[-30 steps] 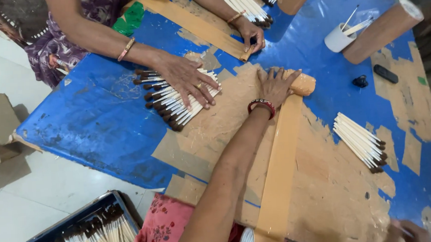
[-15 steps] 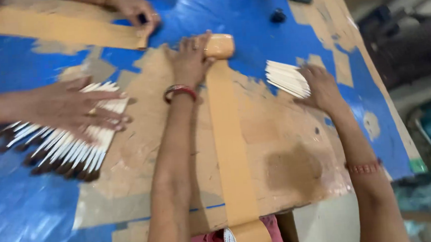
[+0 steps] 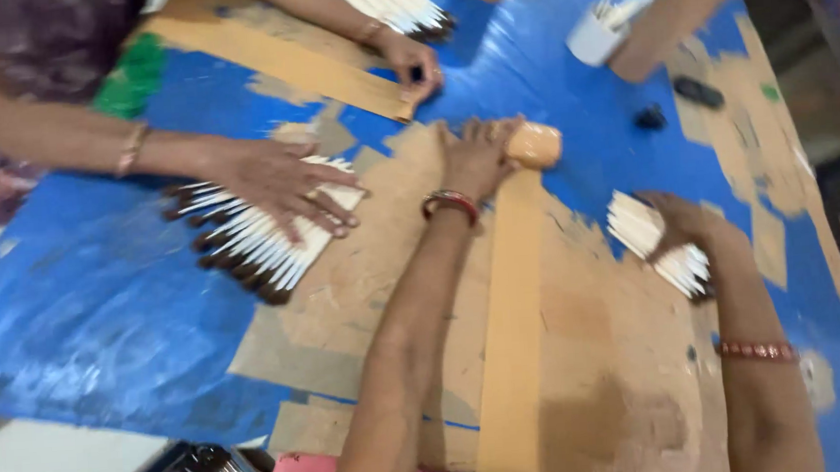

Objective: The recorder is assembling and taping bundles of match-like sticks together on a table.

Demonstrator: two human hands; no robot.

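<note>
Here: worktable, tape strip, two stick bundles, two working hands.

Table (image 3: 75,315), blue sheet worn through to brown board. Strip (image 3: 514,337) of tan tape lies lengthwise along it, ending in a roll (image 3: 534,145) at the far end. Left hand (image 3: 473,157) lies flat just beside the roll, fingers together, touching it. Right hand (image 3: 684,225) is clamped on a bundle (image 3: 656,249) of white sticks, near the strip but apart from it. Co-worker's hand (image 3: 286,186) presses a second fan (image 3: 260,241), fingers spread. Cup (image 3: 592,36) far off. Risk, as judged: the loosely gripped bundle may splay and scatter, or sticks may land crooked on the strip if the roll slips sideways.
</note>
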